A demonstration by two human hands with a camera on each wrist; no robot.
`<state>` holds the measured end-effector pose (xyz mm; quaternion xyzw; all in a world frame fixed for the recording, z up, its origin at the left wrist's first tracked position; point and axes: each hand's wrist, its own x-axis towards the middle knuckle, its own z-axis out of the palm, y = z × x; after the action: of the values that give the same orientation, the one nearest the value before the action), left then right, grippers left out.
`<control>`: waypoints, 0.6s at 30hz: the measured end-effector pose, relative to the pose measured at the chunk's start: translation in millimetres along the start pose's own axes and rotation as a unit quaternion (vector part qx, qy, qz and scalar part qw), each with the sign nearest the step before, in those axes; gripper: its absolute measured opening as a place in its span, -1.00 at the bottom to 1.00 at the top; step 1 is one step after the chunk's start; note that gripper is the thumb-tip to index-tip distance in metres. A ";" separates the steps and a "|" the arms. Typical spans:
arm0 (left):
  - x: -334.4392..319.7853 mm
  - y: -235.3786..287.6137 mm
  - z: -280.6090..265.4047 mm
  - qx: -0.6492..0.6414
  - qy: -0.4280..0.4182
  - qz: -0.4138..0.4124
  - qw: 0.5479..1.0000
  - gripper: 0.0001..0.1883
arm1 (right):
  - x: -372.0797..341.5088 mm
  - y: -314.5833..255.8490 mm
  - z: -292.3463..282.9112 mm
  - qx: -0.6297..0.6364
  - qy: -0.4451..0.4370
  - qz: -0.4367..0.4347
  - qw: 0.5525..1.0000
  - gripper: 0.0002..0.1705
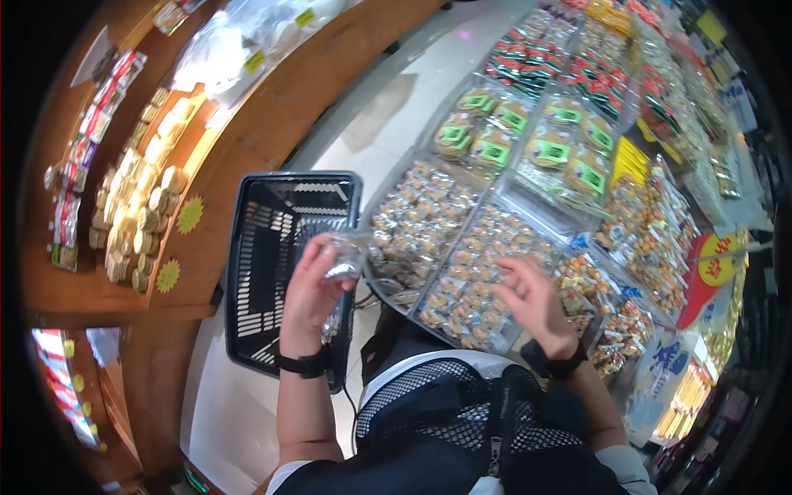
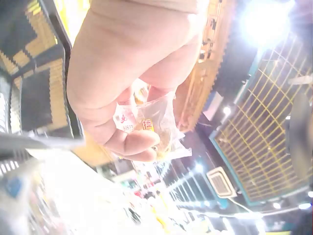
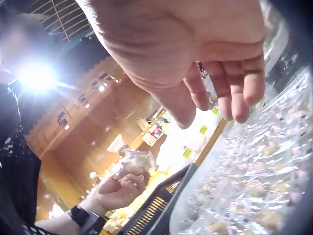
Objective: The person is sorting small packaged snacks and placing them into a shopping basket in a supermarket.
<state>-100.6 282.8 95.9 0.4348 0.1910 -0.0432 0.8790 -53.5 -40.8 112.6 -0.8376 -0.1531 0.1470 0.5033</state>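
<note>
Now the left hand (image 1: 312,285) pinches clear plastic packets (image 1: 345,257) over a black slotted basket (image 1: 285,178); beside it, the right hand (image 1: 535,301) hovers, loosely bent, above a bin (image 1: 450,255) of wrapped snacks (image 1: 488,262).

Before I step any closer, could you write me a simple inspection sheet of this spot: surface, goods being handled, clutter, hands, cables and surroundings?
Surface: divided display stand, its compartments heaped with wrapped goods.
Goods being handled: clear packets in the left hand; small wrapped pieces beneath the right hand; black basket beside the stand, some clear wrapping inside.
Clutter: green-labelled packs farther back on the stand.
Hands: left fingers curled round the packets; right fingers loosely bent, nothing seen in them.
Cables: a thin dark line near the basket, possibly a cord.
Surroundings: wooden shelving, pale floor.
</note>
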 end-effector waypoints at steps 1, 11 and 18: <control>1.3 -5.3 3.7 -0.010 -0.017 -0.012 1.000 -0.76 | 9.4 -2.8 8.8 0.043 -0.022 -0.030 0.998 -0.45; 8.3 -69.7 107.2 0.168 -0.193 -0.223 0.941 -0.73 | -18.7 28.5 -18.2 0.325 0.007 0.083 0.942 -0.68; 17.4 -98.4 111.6 0.305 -0.243 -0.068 0.918 -0.75 | -33.5 45.1 -22.4 0.390 -0.005 0.163 0.906 -0.66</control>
<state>-75.1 136.3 77.1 0.6437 -0.0217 -0.2633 0.7183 -70.2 -92.4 85.6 -0.5870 0.0526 0.2789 0.7582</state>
